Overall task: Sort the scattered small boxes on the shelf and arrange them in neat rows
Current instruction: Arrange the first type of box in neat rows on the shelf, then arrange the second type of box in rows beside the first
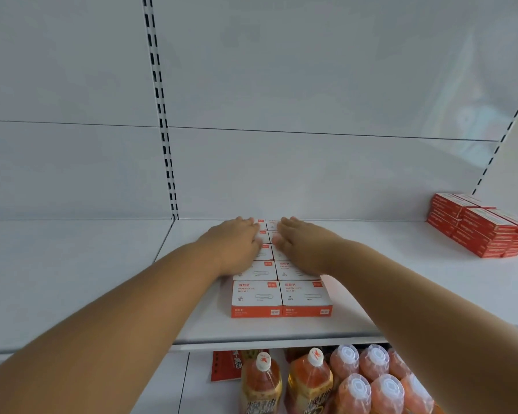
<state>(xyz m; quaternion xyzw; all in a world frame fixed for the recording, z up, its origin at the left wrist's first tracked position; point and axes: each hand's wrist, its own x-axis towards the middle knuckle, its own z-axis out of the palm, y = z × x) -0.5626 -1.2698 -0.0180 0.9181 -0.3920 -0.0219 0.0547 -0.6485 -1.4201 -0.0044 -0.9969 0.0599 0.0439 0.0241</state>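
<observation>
Small white and orange paper-clip boxes [281,297] stand in two neat columns running from the shelf's front toward the back wall. My left hand [237,243] lies flat, fingers together, on the left column's middle and rear boxes. My right hand [302,246] lies flat on the right column the same way. Neither hand grips a box. The two front boxes are uncovered; the boxes under my palms are mostly hidden.
The white shelf [401,294] carries a stack of red boxes [479,228] at the back right corner. A slotted upright [162,115] runs up the back wall. Below the shelf edge stand orange drink bottles [350,383].
</observation>
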